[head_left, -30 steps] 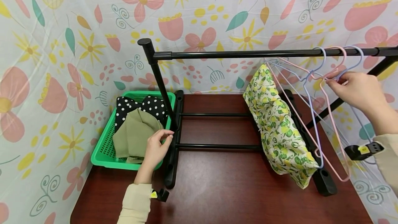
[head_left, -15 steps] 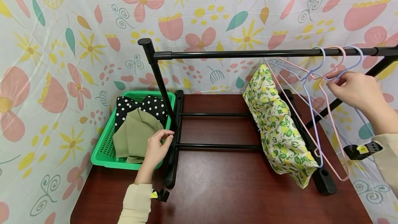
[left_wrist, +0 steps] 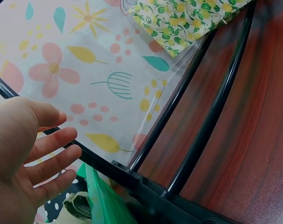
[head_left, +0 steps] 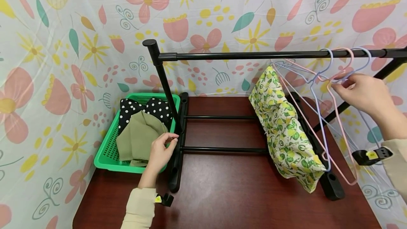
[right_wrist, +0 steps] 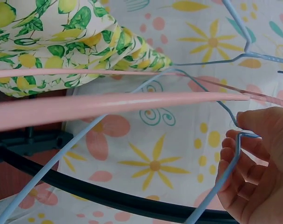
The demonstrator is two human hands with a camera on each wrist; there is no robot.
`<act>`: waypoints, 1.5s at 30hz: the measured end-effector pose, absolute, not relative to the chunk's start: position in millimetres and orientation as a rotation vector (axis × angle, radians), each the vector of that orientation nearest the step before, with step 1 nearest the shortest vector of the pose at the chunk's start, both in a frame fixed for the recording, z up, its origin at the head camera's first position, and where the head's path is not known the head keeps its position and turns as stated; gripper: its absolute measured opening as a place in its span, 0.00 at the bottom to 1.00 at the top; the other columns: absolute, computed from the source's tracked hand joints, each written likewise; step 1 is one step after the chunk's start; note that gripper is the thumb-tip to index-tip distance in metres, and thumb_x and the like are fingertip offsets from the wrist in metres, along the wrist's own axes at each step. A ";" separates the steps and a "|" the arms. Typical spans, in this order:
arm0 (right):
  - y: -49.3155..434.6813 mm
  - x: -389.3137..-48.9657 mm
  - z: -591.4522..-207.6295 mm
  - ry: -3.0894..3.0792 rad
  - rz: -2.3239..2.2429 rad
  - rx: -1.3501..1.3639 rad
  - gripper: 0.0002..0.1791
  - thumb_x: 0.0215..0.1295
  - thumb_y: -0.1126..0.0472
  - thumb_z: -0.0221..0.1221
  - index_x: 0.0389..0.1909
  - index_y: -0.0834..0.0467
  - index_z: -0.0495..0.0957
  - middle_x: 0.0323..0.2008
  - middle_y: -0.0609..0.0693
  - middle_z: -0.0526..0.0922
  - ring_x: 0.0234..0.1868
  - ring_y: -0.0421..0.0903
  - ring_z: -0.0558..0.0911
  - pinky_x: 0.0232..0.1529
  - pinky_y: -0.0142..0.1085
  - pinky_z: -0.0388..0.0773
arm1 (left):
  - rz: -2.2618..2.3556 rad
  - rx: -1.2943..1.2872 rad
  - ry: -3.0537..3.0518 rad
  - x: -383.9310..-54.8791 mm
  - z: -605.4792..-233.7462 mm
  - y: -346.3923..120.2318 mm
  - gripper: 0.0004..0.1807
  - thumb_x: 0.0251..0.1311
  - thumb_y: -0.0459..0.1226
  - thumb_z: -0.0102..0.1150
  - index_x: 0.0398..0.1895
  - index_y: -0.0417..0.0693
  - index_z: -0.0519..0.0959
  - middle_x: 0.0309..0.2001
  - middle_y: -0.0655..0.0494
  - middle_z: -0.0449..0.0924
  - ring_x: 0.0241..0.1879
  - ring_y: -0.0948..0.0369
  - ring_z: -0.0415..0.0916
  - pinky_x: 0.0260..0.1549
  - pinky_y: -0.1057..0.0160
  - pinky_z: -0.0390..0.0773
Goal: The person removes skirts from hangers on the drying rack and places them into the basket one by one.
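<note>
At the right of the head view, my right hand (head_left: 365, 89) pinches the rightmost blue hanger (right_wrist: 227, 172) just below its hook, thumb against fingertips. Beside it on the rail hang a pink hanger (head_left: 339, 116) and another blue hanger (head_left: 320, 123). A lemon-print cloth (head_left: 283, 126) hangs from the leftmost of these. My left hand (head_left: 161, 151) holds nothing, its fingers loosely bent beside the right edge of the green basket (head_left: 106, 163). In the left wrist view its fingers (left_wrist: 57, 163) stand apart from one another. An olive cloth (head_left: 140, 137) and a black polka-dot cloth (head_left: 159, 109) lie in the basket.
The black rack's top rail (head_left: 248, 56) runs across the view, with an upright post (head_left: 165, 87) at its left. Two lower bars (head_left: 222, 149) span the rack's feet over the brown table (head_left: 222, 193). A floral-print sheet (head_left: 95, 20) lines the back and sides.
</note>
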State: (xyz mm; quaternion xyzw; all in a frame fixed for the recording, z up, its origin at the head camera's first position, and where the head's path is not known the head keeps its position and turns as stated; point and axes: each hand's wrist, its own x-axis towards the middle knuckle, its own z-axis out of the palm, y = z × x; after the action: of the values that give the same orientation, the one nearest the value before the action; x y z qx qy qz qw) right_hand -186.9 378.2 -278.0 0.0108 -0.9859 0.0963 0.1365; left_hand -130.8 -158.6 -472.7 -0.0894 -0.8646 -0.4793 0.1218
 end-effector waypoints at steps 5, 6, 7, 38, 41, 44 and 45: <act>377.4 -180.2 -275.9 -2.836 0.293 0.004 0.20 0.60 0.55 0.52 0.33 0.71 0.75 0.27 0.69 0.78 0.20 0.60 0.73 0.16 0.44 0.64 | -1.382 -0.264 -2.524 -131.2 -472.3 -157.8 0.06 0.62 0.37 0.55 0.38 0.55 0.81 0.38 0.59 0.79 0.39 0.61 0.77 0.36 0.53 0.78; 377.4 -178.7 -275.3 -2.823 0.298 -0.003 0.19 0.60 0.55 0.51 0.34 0.71 0.75 0.29 0.70 0.77 0.21 0.61 0.74 0.16 0.43 0.64 | -1.381 -0.266 -2.523 -131.6 -472.4 -157.6 0.06 0.62 0.37 0.55 0.38 0.55 0.81 0.37 0.59 0.79 0.39 0.60 0.77 0.36 0.53 0.78; 377.3 -176.9 -274.6 -2.811 0.306 -0.009 0.19 0.60 0.56 0.51 0.36 0.72 0.75 0.30 0.71 0.77 0.22 0.61 0.74 0.16 0.42 0.64 | -1.381 -0.268 -2.521 -131.6 -472.1 -157.5 0.06 0.62 0.37 0.55 0.38 0.55 0.81 0.37 0.59 0.79 0.39 0.61 0.77 0.36 0.53 0.77; 335.2 -143.8 -259.0 -2.580 0.380 0.104 0.15 0.61 0.58 0.52 0.36 0.65 0.81 0.23 0.65 0.81 0.17 0.10 0.53 0.12 0.26 0.55 | -1.328 -0.379 -2.513 -145.9 -468.0 -137.5 0.06 0.58 0.34 0.58 0.37 0.50 0.81 0.32 0.59 0.79 0.33 0.64 0.76 0.33 0.59 0.77; 330.1 -146.2 -259.6 -2.593 0.399 0.123 0.16 0.62 0.57 0.52 0.39 0.64 0.82 0.25 0.65 0.82 0.19 0.06 0.52 0.11 0.26 0.56 | -1.320 -0.392 -2.519 -146.8 -468.2 -135.1 0.06 0.58 0.34 0.58 0.37 0.51 0.81 0.31 0.59 0.79 0.32 0.64 0.76 0.29 0.62 0.76; 326.1 -147.4 -261.0 -2.625 0.395 0.122 0.16 0.63 0.57 0.52 0.41 0.63 0.81 0.28 0.65 0.83 0.18 0.09 0.56 0.10 0.28 0.57 | -1.315 -0.405 -2.525 -147.4 -467.7 -132.4 0.07 0.58 0.34 0.58 0.38 0.52 0.81 0.32 0.58 0.79 0.33 0.63 0.76 0.27 0.65 0.75; 324.9 -148.1 -261.4 -2.631 0.387 0.124 0.16 0.63 0.57 0.52 0.42 0.63 0.81 0.29 0.65 0.83 0.17 0.14 0.63 0.10 0.29 0.57 | -1.317 -0.408 -2.528 -147.8 -467.7 -131.5 0.07 0.58 0.34 0.58 0.39 0.52 0.81 0.32 0.58 0.79 0.33 0.63 0.77 0.28 0.65 0.75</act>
State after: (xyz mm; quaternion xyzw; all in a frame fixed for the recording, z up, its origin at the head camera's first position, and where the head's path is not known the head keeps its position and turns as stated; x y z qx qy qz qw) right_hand -148.1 324.9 -261.4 0.0451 -0.9600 0.1412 0.2375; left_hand -147.8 -131.5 -467.7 -0.1404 -0.8705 -0.4533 0.1307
